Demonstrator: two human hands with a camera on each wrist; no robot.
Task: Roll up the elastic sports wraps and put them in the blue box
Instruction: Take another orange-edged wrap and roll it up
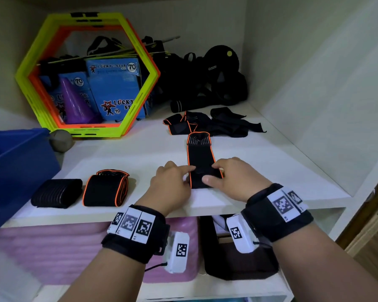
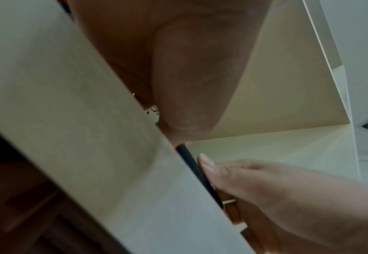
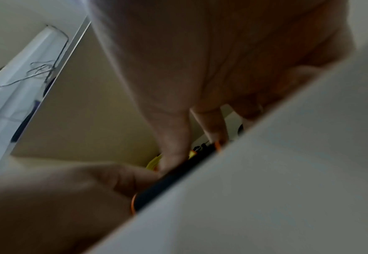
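Note:
A black wrap with orange edging (image 1: 200, 153) lies flat on the white shelf (image 1: 271, 171), running away from me. Both hands hold its near end. My left hand (image 1: 189, 174) pinches the left edge, index finger on top. My right hand (image 1: 212, 172) pinches the right side, thumb on the fabric. The wrist views show only the wrap's edge (image 2: 189, 159) (image 3: 172, 178) at the shelf lip, under the fingers. Two rolled wraps lie to the left: an all-black one (image 1: 57, 192) and an orange-edged one (image 1: 106, 188). The blue box (image 1: 15, 171) stands at the far left.
Several unrolled black wraps (image 1: 205, 125) lie in a heap behind the flat one. At the back stand yellow and orange hexagon frames (image 1: 85, 129), blue packs, a purple cone (image 1: 74, 103) and black gear. A grey ball (image 1: 60, 140) sits beside the box.

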